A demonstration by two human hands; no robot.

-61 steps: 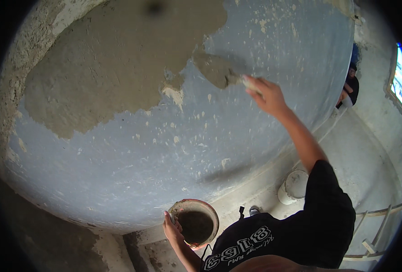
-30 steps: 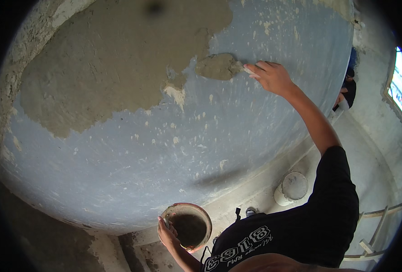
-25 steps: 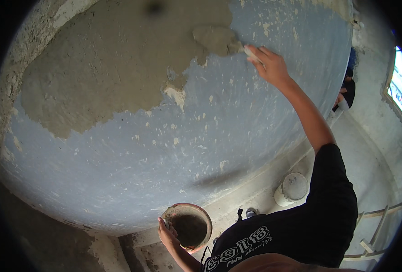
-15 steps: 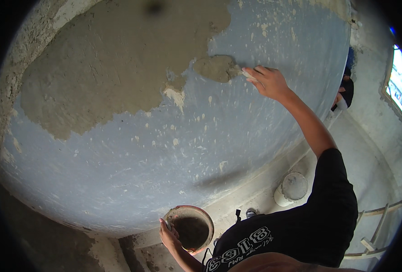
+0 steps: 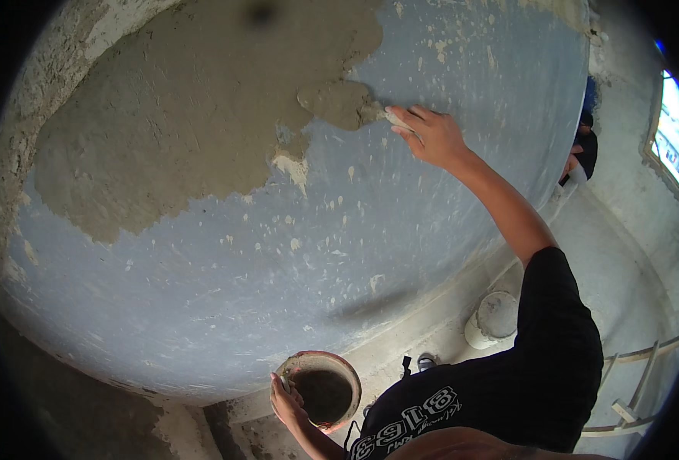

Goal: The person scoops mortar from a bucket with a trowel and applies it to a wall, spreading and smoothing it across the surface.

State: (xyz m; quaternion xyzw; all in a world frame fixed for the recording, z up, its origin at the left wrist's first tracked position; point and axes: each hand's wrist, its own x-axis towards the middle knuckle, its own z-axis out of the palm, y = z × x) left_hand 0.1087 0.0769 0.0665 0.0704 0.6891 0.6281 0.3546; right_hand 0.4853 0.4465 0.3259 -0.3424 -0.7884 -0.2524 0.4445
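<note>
right hand [image 5: 431,138] is gripping a small trowel [image 5: 398,121], its tip touching the right edge of the fresh mortar patch [image 5: 338,102] on the blue wall [image 5: 370,222]. patch is lying just left of the grip. left hand [image 5: 286,399] is holding the mortar bowl [image 5: 332,366] low and near, well apart.

the right arm reaches up and away from the body, elbow nearly straight, bare forearm rising from a black short sleeve; the right hand [image 5: 430,136] is raised high, fingers [image 5: 408,123] closed together and pressed forward, knuckles toward the viewer; the left arm stays low and bent, close to the chest; the left hand [image 5: 286,399] curls in a grip, fingers wrapped, thumb on top.
</note>
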